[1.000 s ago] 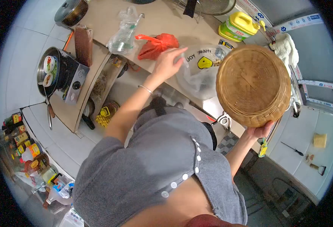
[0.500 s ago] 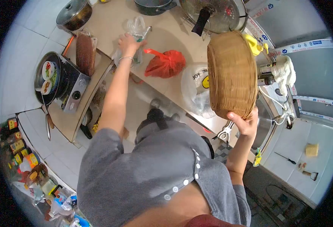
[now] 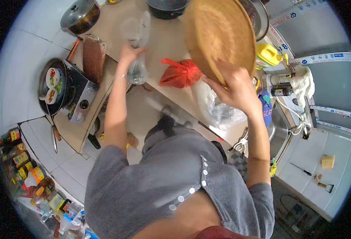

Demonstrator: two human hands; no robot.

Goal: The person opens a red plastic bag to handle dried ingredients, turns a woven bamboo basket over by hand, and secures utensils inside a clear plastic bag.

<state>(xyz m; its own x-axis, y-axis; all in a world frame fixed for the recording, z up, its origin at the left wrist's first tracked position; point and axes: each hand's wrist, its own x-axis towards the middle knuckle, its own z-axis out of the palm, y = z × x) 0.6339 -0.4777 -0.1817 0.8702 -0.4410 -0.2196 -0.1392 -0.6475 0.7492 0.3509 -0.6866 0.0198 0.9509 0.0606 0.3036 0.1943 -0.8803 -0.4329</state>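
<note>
A clear plastic bag (image 3: pixel 137 71) hangs from my left hand (image 3: pixel 129 54), whose fingers are closed round its upper part near the counter's front edge. My right hand (image 3: pixel 236 85) grips the lower rim of a round woven basket (image 3: pixel 223 36), which is tilted up over the counter with its broad round face showing. Between my hands, a knotted red bag (image 3: pixel 180 74) with dark contents sits on the counter. Below the basket lies a white plastic bag (image 3: pixel 215 107), partly behind my right hand.
On the left, a wok (image 3: pixel 44 85) with two bowls stands on a gas stove (image 3: pixel 83 104). Pots (image 3: pixel 79 18) stand at the back. At right are a yellow jug (image 3: pixel 268 55), a sink (image 3: pixel 281 129) and scissors (image 3: pixel 242 144). Bottles (image 3: pixel 22 161) line the lower left.
The basket has swung left and turned to show its round face. My left hand has lifted the clear bag off the counter, and it now hangs down.
</note>
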